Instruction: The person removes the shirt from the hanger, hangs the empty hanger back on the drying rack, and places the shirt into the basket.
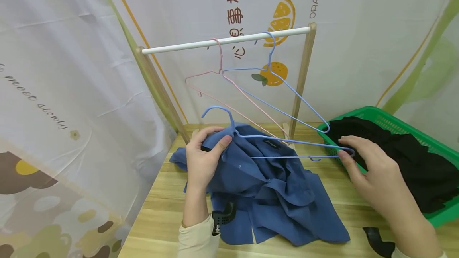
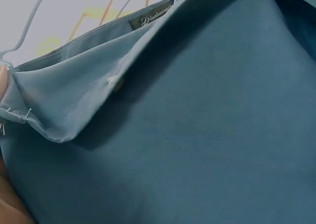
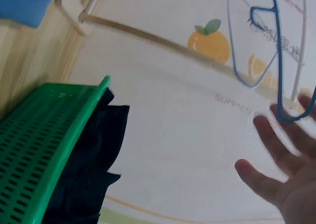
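Observation:
A blue shirt [image 1: 272, 194] lies crumpled on the wooden table [image 1: 161, 210]. My left hand [image 1: 211, 146] grips its collar, with the thumb beside the neck of a blue wire hanger [image 1: 287, 137] whose arm runs into the shirt. My right hand [image 1: 346, 148] reaches to the hanger's far right tip, fingers fairly straight and touching the wire. The left wrist view is filled by the blue shirt [image 2: 197, 135] and its collar label. In the right wrist view my right hand [image 3: 281, 150] is spread, with the blue wire hanger [image 3: 279, 61] at its fingertips.
A white rail [image 1: 226, 41] on wooden posts carries a pink hanger [image 1: 229, 83] and another blue hanger [image 1: 287, 86], both bare. A green basket [image 1: 391, 124] at the right holds black clothes [image 1: 412, 158]. Printed curtains close in the left side and the back.

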A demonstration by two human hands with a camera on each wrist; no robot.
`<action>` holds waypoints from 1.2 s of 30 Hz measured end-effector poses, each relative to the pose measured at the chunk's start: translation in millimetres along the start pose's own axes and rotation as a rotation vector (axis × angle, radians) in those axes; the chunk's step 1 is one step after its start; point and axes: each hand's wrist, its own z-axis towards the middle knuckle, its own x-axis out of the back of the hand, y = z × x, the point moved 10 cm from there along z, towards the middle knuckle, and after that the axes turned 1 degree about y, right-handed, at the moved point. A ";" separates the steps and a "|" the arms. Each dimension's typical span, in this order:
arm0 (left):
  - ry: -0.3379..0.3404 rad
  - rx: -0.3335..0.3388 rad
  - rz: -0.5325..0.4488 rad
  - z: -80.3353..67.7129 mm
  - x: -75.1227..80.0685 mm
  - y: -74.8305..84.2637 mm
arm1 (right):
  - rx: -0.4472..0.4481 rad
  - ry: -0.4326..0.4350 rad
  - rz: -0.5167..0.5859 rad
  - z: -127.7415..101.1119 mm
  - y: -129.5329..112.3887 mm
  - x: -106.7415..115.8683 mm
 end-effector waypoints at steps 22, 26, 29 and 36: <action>-0.145 -0.070 0.171 -8.2 -30.7 3.7 | 0.141 0.010 0.053 -2.5 -28.6 -10.4; -0.168 -0.051 0.193 -8.5 -28.0 -2.0 | 0.102 0.029 0.057 -6.6 -23.2 -7.1; -0.170 -0.024 0.204 -11.4 -21.5 -9.6 | 0.064 0.018 0.053 -11.7 -18.6 -5.7; -0.116 -0.001 0.213 -5.7 4.8 -19.0 | 0.038 0.116 0.056 -14.4 -7.2 13.6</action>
